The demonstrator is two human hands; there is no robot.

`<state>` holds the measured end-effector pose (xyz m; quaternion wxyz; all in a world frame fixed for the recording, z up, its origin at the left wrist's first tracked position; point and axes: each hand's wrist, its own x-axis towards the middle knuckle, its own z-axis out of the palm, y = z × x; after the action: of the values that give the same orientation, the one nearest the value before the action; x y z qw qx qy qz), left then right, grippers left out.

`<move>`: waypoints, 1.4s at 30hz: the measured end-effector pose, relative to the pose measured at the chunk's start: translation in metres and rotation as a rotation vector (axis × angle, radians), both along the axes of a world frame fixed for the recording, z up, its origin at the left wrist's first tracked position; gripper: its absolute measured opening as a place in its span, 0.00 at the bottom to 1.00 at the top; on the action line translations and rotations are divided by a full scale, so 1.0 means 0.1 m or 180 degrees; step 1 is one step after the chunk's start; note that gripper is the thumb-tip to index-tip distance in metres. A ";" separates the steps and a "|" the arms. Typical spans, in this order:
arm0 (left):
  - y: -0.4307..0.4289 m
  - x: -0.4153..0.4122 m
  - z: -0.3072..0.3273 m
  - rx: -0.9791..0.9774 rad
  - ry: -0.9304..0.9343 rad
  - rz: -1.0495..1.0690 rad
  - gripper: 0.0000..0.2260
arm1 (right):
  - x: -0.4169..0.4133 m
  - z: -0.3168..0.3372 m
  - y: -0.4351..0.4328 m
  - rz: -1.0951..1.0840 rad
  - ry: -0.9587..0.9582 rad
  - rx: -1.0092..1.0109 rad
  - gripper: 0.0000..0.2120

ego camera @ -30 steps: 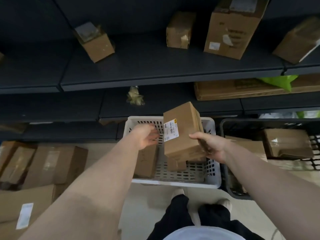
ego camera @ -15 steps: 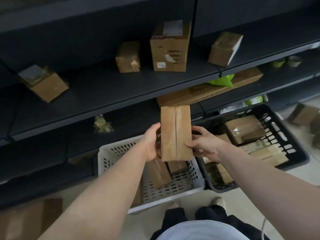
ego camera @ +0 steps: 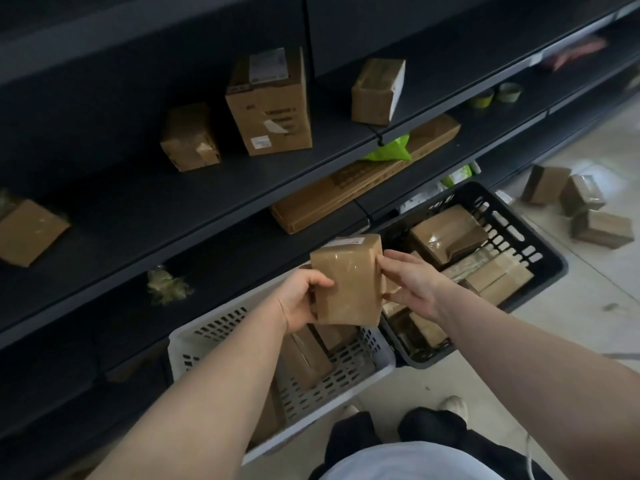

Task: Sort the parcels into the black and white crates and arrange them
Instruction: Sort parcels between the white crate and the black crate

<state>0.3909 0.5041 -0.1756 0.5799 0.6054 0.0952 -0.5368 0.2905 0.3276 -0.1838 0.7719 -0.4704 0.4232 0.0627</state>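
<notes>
I hold a brown taped cardboard parcel point(ego camera: 346, 278) between both hands above the white crate point(ego camera: 367, 372). My left hand point(ego camera: 301, 299) grips its left side with fingers curled round the edge. My right hand point(ego camera: 412, 282) holds its right side, fingertips on the edge. The white crate on the floor below contains several brown parcels standing on end. To its right stands the black crate point(ego camera: 540, 251), which holds several brown parcels, one large taped one point(ego camera: 448, 233) on top.
Dark shelving runs across the back with boxes on it: a tall carton point(ego camera: 270, 105), smaller boxes point(ego camera: 190, 138) point(ego camera: 377, 91) point(ego camera: 29, 232), and a flat carton point(ego camera: 363, 178) under a green bag point(ego camera: 391, 152). Three loose boxes point(ego camera: 581, 209) lie on the floor at right. My feet point(ego camera: 450, 407) stand by the crates.
The view swung left and tilted, so the crates now sit lower right. The parcel has turned in my hands and my left hand has taken hold of its left side.
</notes>
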 end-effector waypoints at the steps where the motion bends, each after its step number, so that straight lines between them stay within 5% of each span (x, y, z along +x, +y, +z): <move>1: -0.03 0.00 0.00 0.0040 -0.0012 -0.0060 0.17 | -0.05 0.00 -0.04 -0.0029 -0.0026 0.0093 0.29; 7: -0.30 -0.10 0.06 -0.0127 0.0462 -0.0366 0.23 | -0.34 0.03 -0.26 0.0120 0.0164 -0.0675 0.33; 10: -0.45 -0.27 0.08 -0.0079 0.0505 -0.0216 0.29 | -0.44 0.08 -0.37 0.0165 0.0208 -0.1221 0.52; 14: -0.69 -0.57 0.07 -0.0048 0.0369 0.0100 0.23 | -0.67 0.18 -0.53 0.0318 0.0576 -0.1531 0.68; 20: -0.93 -0.75 0.00 0.0639 0.0071 0.0213 0.24 | -1.28 0.08 -1.00 -0.0207 0.0490 -0.1082 0.25; 23: -0.95 -0.92 0.08 0.0829 0.0068 -0.0323 0.31 | -1.40 0.00 -1.06 -0.0200 0.0521 -0.1042 0.24; 25: -0.93 -1.06 0.17 0.0763 0.0118 -0.0457 0.26 | -1.39 0.00 -1.02 -0.0039 0.0518 -0.1108 0.25; 31: -0.29 -1.07 0.16 0.1466 -0.0273 0.0504 0.28 | -1.08 0.07 -0.61 0.0720 0.0403 -0.1099 0.24; 42: 1.52 -0.79 -0.27 0.2280 0.0105 0.1840 0.25 | -0.29 -0.19 0.93 0.2204 0.0673 -0.0870 0.12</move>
<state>0.3124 0.6566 -0.2029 0.4585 0.7077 0.4489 -0.2958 0.2614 0.4209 -0.2028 0.5874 -0.6749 0.3210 0.3107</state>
